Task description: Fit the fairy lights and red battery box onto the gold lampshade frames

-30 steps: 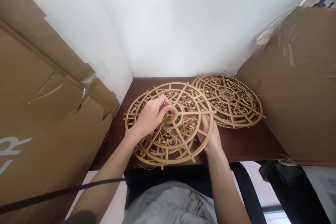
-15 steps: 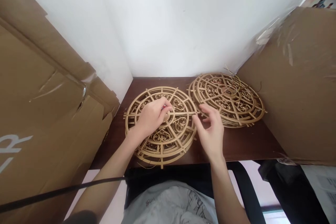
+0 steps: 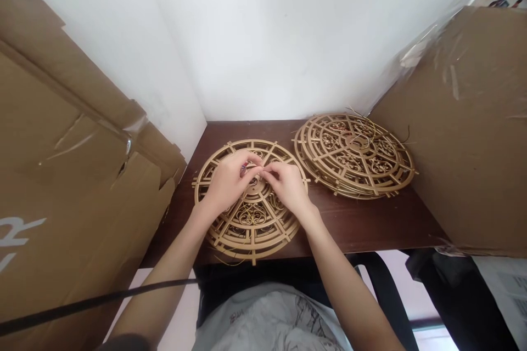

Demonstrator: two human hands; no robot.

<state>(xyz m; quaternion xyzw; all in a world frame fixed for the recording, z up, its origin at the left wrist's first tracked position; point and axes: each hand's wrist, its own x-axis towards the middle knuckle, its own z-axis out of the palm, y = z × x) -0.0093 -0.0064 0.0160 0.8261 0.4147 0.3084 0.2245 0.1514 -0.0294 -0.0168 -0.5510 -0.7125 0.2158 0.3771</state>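
A stack of round gold lattice panels with scroll ornaments lies on the dark brown table, in front of me. Over its centre, my left hand is closed in a pinch; a small reddish-purple bit shows between its fingers, too small to name. Thumb and index finger of my right hand are also pinched, meeting the left fingertips just above the hub. Whatever the right fingertips hold is hidden. Thin gold wire sticks out at the stack's near edge.
To the right, a second stack of gold lattice panels has loose wire ends on top. Cardboard boxes stand at the left and right. A white wall rises behind the table.
My right hand has moved left from the panel's right edge to its centre and closed into a pinch beside the left fingertips. My left hand has stayed nearly in place.
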